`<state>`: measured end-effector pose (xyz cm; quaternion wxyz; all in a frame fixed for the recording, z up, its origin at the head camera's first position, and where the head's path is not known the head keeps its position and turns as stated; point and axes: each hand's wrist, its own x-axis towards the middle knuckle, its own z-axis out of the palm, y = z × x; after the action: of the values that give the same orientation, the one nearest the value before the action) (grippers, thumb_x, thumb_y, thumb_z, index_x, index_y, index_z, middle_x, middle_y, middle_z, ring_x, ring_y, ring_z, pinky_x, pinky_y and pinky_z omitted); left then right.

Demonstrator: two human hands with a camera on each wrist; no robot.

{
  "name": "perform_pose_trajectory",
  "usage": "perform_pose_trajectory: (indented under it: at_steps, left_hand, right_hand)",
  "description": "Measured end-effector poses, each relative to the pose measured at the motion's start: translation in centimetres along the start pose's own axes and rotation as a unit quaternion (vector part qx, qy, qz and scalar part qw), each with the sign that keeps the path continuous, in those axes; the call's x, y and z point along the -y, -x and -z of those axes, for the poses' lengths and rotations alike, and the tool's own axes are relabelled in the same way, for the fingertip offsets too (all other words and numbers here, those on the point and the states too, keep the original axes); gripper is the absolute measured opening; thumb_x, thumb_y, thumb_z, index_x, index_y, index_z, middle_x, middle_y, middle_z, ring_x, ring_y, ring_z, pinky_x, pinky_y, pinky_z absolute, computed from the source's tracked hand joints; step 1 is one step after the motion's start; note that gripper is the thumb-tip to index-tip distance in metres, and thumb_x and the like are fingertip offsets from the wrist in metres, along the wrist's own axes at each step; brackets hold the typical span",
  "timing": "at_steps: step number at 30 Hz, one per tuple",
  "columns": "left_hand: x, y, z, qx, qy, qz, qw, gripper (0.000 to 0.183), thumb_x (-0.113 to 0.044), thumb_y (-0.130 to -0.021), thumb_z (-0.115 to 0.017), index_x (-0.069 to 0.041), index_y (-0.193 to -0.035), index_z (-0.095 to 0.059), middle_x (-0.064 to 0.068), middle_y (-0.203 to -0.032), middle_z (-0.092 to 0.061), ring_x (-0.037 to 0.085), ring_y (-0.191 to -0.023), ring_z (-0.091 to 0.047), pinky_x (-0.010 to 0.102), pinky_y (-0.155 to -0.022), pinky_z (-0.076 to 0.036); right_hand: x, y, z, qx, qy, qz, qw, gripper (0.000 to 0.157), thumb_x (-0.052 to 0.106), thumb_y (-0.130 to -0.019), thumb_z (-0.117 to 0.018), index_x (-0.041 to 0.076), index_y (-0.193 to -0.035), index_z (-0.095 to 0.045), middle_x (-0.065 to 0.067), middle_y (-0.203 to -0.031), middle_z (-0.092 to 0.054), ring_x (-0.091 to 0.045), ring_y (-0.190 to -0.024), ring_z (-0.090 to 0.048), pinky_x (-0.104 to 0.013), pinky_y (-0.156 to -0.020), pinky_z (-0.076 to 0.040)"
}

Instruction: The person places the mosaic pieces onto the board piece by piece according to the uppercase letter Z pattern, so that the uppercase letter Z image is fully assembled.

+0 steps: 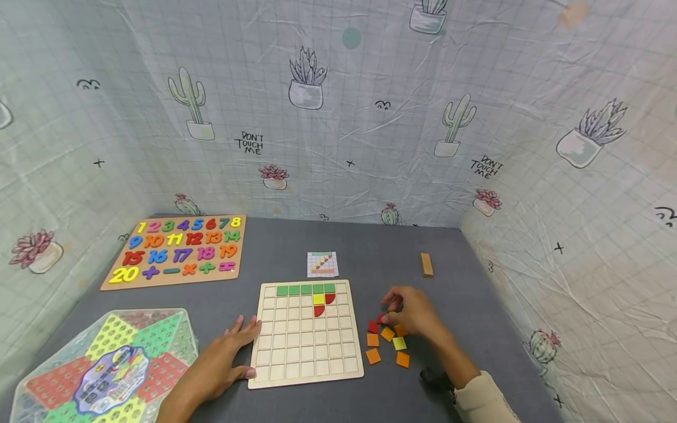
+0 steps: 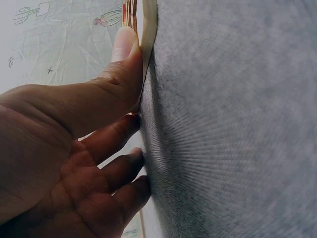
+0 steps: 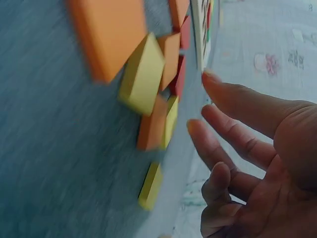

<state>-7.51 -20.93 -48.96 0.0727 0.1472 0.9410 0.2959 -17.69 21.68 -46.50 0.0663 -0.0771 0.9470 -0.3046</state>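
A square wooden grid board (image 1: 296, 343) lies on the dark table. A row of green tiles (image 1: 294, 290) fills part of its top row, with a yellow tile (image 1: 318, 299) and red quarter-round pieces (image 1: 319, 311) below. My left hand (image 1: 219, 361) rests at the board's left edge, its thumb touching the rim in the left wrist view. Above a loose cluster of orange tiles (image 1: 372, 340), red pieces (image 1: 372, 326) and yellow tiles (image 1: 399, 343) hovers my right hand (image 1: 415, 311). Its fingers (image 3: 237, 96) are apart, with nothing visible between them in the right wrist view.
A small printed pattern card (image 1: 322, 265) lies beyond the board. Farther right is a small wooden block (image 1: 426, 265). A number puzzle board (image 1: 177, 249) lies at the back left, and a clear box of colored pieces (image 1: 106, 367) at the front left. Printed cloth (image 1: 338, 129) encloses the table.
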Motion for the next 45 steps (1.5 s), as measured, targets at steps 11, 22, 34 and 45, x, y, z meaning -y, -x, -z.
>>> perform_pose_trajectory:
  at_steps: [11,22,34,45]
  left_hand:
    - [-0.1,0.0,-0.1,-0.001,-0.001,0.006,1.0000,0.092,-0.023,-0.076,-0.092,-0.009,-0.158,-0.052,0.015,-0.166,-0.044,0.050,-0.156,-0.032,0.077,-0.114,-0.037]
    - [-0.1,0.0,-0.1,-0.001,-0.006,0.010,0.9999,0.093,-0.023,-0.076,-0.093,-0.010,-0.158,-0.052,0.013,-0.167,-0.043,0.050,-0.156,-0.032,0.076,-0.113,-0.037]
    - [-0.2,0.0,0.0,0.005,-0.006,0.018,0.9998,0.093,-0.023,-0.076,-0.093,-0.010,-0.158,-0.052,0.013,-0.167,-0.043,0.050,-0.157,-0.032,0.076,-0.114,-0.038]
    - [0.0,-0.1,-0.1,0.006,-0.002,0.013,0.9999,0.092,-0.022,-0.077,-0.092,-0.009,-0.158,-0.051,0.014,-0.167,-0.042,0.050,-0.157,-0.031,0.076,-0.114,-0.036]
  right_hand:
    - [-1.1,0.6,0.3,0.003,0.071,-0.027,0.997,0.024,0.016,-0.080,-0.095,0.017,-0.088,-0.071,0.003,-0.077,-0.061,-0.014,-0.067,-0.054,-0.030,-0.061,-0.043]
    - [-0.9,0.0,0.0,0.007,0.067,-0.014,0.998,0.022,0.016,-0.081,-0.094,0.020,-0.084,-0.073,0.006,-0.081,-0.066,-0.013,-0.074,-0.057,-0.032,-0.067,-0.048]
    - [1.8,-0.5,-1.0,-0.016,0.033,0.073,0.997,0.014,0.014,-0.090,-0.086,0.021,-0.092,-0.074,0.010,-0.073,-0.064,-0.009,-0.066,-0.055,-0.026,-0.060,-0.045]
    - [5.9,-1.9,-3.7,0.004,0.006,0.096,0.995,0.017,0.022,-0.089,-0.088,0.024,-0.089,-0.071,0.011,-0.077,-0.065,-0.009,-0.072,-0.058,-0.030,-0.067,-0.047]
